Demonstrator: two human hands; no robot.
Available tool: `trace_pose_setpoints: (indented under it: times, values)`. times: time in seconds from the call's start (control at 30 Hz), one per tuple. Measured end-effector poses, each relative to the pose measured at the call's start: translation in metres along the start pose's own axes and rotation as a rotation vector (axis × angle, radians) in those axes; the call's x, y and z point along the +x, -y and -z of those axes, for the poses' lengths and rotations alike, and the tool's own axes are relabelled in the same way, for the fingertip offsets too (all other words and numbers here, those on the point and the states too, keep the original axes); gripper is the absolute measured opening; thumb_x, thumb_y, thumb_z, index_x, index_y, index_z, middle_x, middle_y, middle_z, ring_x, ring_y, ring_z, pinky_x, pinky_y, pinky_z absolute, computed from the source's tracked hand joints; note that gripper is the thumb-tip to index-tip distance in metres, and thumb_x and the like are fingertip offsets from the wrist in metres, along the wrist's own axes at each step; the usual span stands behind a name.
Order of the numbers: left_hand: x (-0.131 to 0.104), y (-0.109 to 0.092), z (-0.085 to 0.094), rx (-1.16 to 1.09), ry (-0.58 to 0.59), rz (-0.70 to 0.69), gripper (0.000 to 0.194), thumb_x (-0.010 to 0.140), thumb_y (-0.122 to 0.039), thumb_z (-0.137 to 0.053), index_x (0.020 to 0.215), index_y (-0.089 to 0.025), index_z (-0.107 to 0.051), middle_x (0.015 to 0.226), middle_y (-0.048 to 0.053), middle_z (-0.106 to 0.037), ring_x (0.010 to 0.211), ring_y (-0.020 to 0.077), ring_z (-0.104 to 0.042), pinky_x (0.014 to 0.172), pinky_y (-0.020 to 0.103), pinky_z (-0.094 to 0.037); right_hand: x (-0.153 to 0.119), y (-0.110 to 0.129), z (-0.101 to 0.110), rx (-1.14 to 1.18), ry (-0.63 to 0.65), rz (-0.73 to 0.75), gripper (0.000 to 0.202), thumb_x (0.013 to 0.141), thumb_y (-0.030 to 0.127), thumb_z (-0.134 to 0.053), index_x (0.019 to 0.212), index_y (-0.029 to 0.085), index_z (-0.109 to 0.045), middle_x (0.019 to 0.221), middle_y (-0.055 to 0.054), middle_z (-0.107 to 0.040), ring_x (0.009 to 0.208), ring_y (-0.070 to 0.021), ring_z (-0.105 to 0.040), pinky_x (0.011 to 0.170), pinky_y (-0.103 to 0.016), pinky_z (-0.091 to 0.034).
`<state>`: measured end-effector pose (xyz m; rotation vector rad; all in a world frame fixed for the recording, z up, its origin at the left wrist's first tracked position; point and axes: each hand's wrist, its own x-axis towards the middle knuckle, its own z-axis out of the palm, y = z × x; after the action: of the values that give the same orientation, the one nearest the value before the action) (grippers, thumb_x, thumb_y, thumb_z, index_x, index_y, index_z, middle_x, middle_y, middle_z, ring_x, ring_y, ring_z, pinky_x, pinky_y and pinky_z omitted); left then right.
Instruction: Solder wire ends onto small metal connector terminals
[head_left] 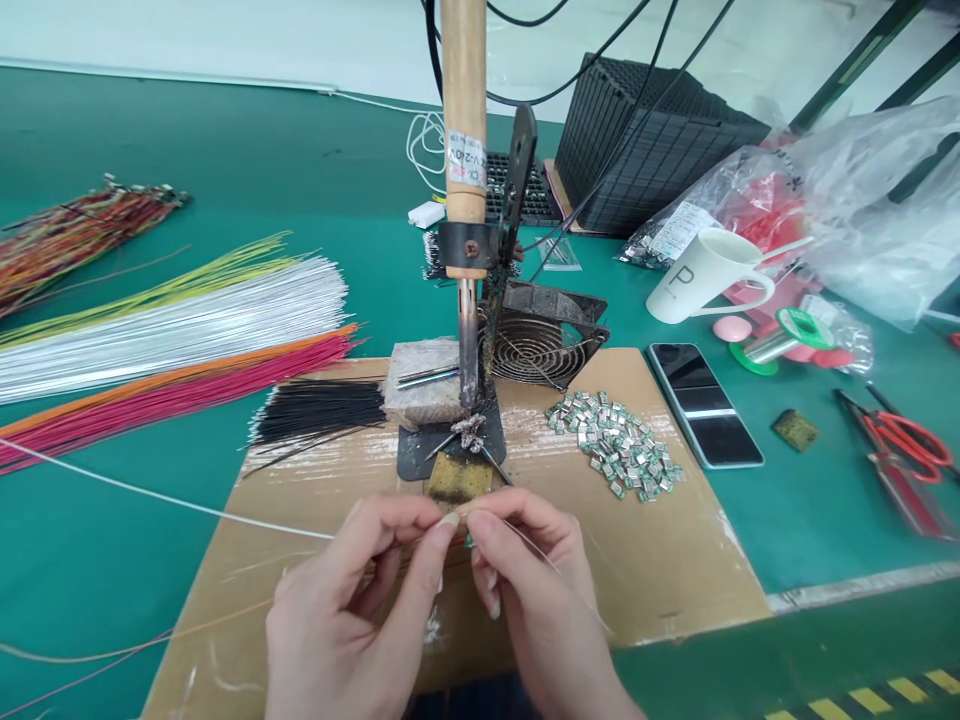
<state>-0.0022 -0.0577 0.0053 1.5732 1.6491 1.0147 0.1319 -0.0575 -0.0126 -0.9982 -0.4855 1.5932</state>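
My left hand [367, 600] is closed in a pinch above the cardboard. A white wire [225, 514] runs into it from the left, and a thin orange wire [202, 627] also leads toward it. My right hand [529, 590] is closed too, its fingertips meeting those of the left. A thin strand of solder wire [536, 548] crosses the right hand, and a speck of a green circuit board [470, 541] shows under its fingers. The wire ends are hidden by my fingertips. Just beyond stands a soldering iron [466, 340], tip down in a clamp, over a yellow sponge [459, 478].
Bundles of white wires [187, 315], red wires [187, 385] and black wires [322, 410] lie left. A pile of small circuit boards [619, 445], a phone [705, 405], a mug [705, 277], a solder spool [784, 342] and red-handled cutters [911, 445] lie right. A fan [544, 345] stands behind.
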Motion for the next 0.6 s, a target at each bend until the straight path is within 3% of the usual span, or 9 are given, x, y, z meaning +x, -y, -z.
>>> trace_pose_setpoints:
  times: [0.3, 0.5, 0.6]
  values:
    - [0.005, -0.007, -0.002, -0.073, -0.019, 0.061, 0.008, 0.089, -0.033, -0.073, 0.088, -0.025, -0.072, 0.072, -0.004, -0.073, 0.057, 0.0091, -0.066, 0.054, 0.010, -0.052, 0.003, 0.001, -0.003, -0.029, -0.045, 0.037, 0.022, 0.082, 0.041, -0.085, 0.079, 0.021, -0.080, 0.056, 0.004, -0.058, 0.046, -0.0060, -0.043, 0.044, -0.017, -0.037]
    - [0.020, -0.007, 0.005, -0.182, -0.005, 0.095, 0.011, 0.084, -0.035, -0.079, 0.083, -0.024, -0.077, 0.071, -0.002, -0.074, 0.058, 0.0115, -0.068, 0.054, 0.012, -0.055, 0.004, 0.008, 0.001, -0.153, -0.060, 0.070, 0.021, 0.082, 0.042, -0.085, 0.085, 0.021, -0.084, 0.060, 0.002, -0.065, 0.044, -0.0071, -0.044, 0.041, -0.020, -0.038]
    - [0.030, -0.003, 0.015, -0.184, 0.054, 0.050, 0.015, 0.081, -0.040, -0.082, 0.078, -0.025, -0.079, 0.083, 0.003, -0.077, 0.075, 0.0177, -0.075, 0.065, 0.017, -0.062, 0.005, 0.014, 0.004, -0.219, -0.088, 0.097, 0.018, 0.084, 0.039, -0.084, 0.085, 0.021, -0.083, 0.064, 0.001, -0.067, 0.046, -0.0077, -0.046, 0.042, -0.020, -0.039]
